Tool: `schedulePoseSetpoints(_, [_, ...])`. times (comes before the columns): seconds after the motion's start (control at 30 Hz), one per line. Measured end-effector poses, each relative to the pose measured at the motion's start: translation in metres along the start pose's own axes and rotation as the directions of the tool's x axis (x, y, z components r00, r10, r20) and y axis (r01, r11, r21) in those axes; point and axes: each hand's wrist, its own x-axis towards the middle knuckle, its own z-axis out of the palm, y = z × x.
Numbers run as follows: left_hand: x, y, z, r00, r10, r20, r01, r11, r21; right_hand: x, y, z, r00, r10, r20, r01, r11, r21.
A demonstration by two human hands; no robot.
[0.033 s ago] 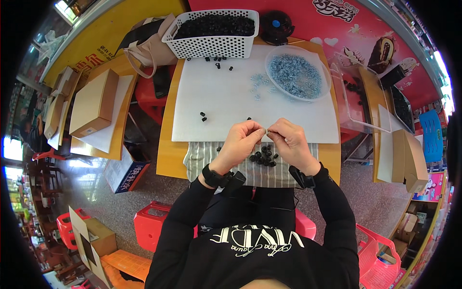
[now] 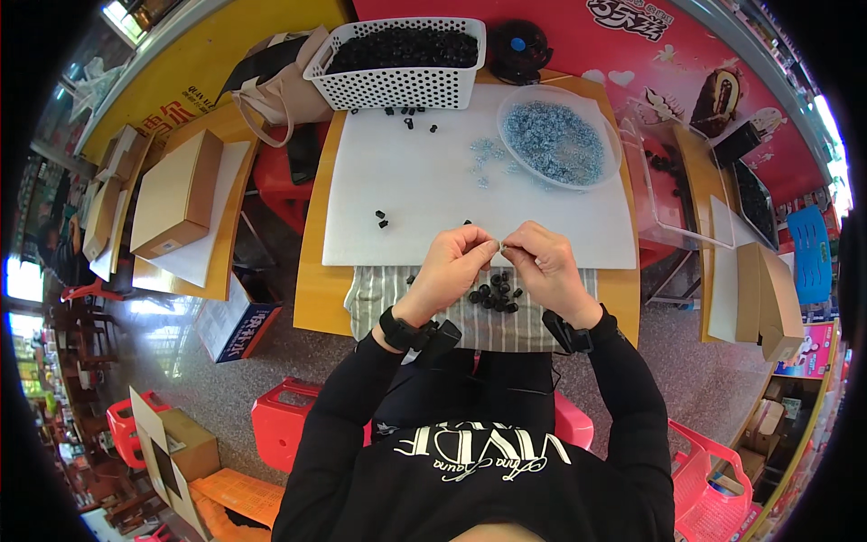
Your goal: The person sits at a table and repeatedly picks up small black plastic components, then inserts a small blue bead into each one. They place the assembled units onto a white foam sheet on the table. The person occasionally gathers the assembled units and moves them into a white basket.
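Note:
My left hand (image 2: 458, 268) and my right hand (image 2: 545, 269) meet fingertip to fingertip over the near edge of the white sheet. Both are closed in a pinch. Whatever small piece sits between the fingertips is too tiny to make out. Just below them, a cluster of small black cylindrical parts (image 2: 496, 294) lies on the striped cloth (image 2: 388, 298). A few more black parts (image 2: 382, 219) are scattered on the white sheet (image 2: 406, 181). To the far right, a round clear tub (image 2: 617, 167) holds many small bluish transparent pieces, with some loose ones (image 2: 485, 150) beside it.
A white perforated basket (image 2: 397, 90) full of black parts stands at the back, beside a black round object (image 2: 518, 50). A beige bag (image 2: 298, 81) is left of it. Cardboard boxes (image 2: 181, 190) rest on a side table. Red stools (image 2: 280, 425) stand around me.

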Motion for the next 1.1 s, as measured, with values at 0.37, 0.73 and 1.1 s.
schedulePoseSetpoints(0.37, [0.018,-0.004,0.001,0.998,-0.061,-0.002,0.061,0.998,0.035,0.001,0.024,-0.003,0.879,0.455,0.142,-0.476,0.824,0.307])
schedulePoseSetpoints(0.73, [0.027,-0.025,0.001,0.999,0.003,-0.041,0.001,0.996,0.094,-0.002,0.033,0.003,0.781,0.574,0.245,-0.602,0.589,0.539])
schedulePoseSetpoints(1.1, [0.025,-0.023,0.004,0.995,0.071,-0.075,-0.062,0.992,0.111,-0.001,0.040,0.003,0.850,0.525,0.026,-0.490,0.773,0.404])
